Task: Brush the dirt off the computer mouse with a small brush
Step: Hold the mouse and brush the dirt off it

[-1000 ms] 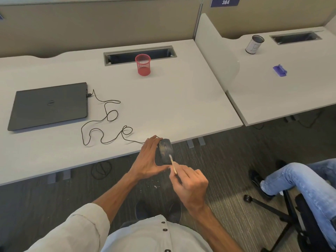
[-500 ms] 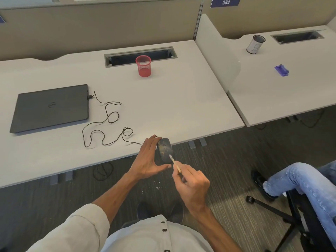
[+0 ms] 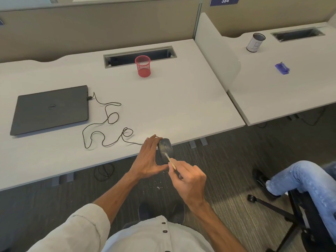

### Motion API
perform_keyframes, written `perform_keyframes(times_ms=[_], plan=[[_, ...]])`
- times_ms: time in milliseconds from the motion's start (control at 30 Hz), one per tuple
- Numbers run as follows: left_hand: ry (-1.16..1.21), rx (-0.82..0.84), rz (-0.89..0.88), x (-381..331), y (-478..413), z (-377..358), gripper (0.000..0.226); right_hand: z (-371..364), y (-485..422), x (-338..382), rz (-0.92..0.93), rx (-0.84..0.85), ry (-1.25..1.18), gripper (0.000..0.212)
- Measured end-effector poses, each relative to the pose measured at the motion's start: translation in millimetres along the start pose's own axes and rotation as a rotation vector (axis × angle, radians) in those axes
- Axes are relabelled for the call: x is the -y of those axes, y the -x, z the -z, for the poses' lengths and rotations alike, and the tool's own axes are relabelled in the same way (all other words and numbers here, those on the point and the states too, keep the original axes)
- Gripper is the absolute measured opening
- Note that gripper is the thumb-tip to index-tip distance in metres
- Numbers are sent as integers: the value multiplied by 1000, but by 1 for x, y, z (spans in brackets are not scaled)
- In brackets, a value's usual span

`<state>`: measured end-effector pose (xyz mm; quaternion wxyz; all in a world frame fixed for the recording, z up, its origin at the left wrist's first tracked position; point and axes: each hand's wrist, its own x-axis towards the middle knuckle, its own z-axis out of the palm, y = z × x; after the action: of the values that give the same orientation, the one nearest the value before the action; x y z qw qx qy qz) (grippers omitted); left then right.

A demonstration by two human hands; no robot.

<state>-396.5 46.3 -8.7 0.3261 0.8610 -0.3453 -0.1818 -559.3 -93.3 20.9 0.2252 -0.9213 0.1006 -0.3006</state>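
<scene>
Brushing is going on at this moment, and by my judgement the work is sitting in the middle of the cleaning step. The small brush [image 3: 170, 160] is pressing its pale bristle end against the dark top shell of the computer mouse [image 3: 165, 148]. The mouse is hanging at the near edge of the table [image 3: 163, 99], mostly out over the floor; whether it is touching that edge I cannot tell. The left hand [image 3: 149, 159] is gripping the mouse from its left side in a wide span, with the fingers reaching almost straight along the far end and the thumb stretching under the near end. The right hand [image 3: 189, 179] is closing around the brush's wooden handle, pinching it between thumb and fingers while the other fingers are curling in. The mouse's cable [image 3: 109, 120] is trailing in loops across the table to a shut laptop [image 3: 51, 110]. Pale specks [image 3: 158, 187] are lying on the floor beneath the 2 hands, possibly loosened dirt. The next move is calling for a short, light stroke toward the near end, away from the table. The left hand should be holding steady or turning the mouse to expose its sides and wheel gap. How much dirt is remaining is too small to tell.
</scene>
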Motion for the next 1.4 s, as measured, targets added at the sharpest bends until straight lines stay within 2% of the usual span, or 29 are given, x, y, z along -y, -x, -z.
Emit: perform_keyframes(times_ms=[400,667,833,967,1233,1400], plan=[[8,-10,-46,2,-7,3,119,-11,9,6,81,101,-5,22],[-20,-26,-68,2,-9,4,113,-5,-9,-2,-34,0,17,23],[19,-49,-74,1,-9,3,107,-10,-11,3,24,90,17,20],[47,-46,-67,4,-9,3,115,-11,-5,7,69,141,-8,18],[62,-89,-75,7,-8,1,110,-1,-24,5,90,-2,90,24],[87,-114,-79,7,-8,-2,105,-5,-32,8,132,34,148,27]])
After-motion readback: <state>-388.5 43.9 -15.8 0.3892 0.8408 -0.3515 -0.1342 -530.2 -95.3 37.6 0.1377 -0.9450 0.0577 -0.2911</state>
